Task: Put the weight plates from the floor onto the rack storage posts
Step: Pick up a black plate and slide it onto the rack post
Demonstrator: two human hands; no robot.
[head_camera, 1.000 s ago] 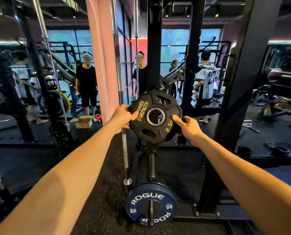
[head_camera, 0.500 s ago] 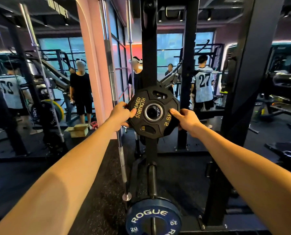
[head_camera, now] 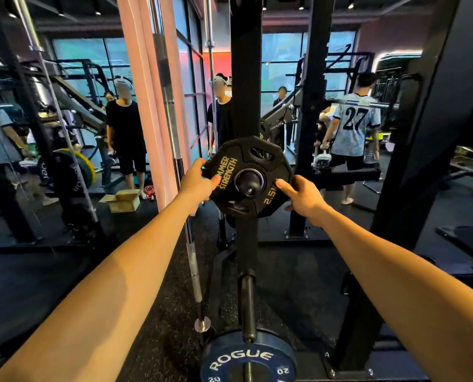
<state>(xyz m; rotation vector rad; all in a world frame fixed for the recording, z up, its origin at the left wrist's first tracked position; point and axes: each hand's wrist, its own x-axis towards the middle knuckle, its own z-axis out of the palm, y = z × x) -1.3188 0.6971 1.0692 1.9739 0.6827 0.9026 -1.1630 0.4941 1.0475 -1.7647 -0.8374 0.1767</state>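
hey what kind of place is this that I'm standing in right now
Most likely a commercial gym. Both hands hold a black Hammer Strength weight plate on a post of a black steel rack upright, a blue Rogue bumper plate sits on a lower post, and a chrome barbell stands upright nearby.

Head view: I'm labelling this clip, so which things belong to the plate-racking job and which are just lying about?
Job: black plate, gripped by left hand and right hand; upper post in its hole; lower post with blue plate.

Lying about: barbell, cardboard box.
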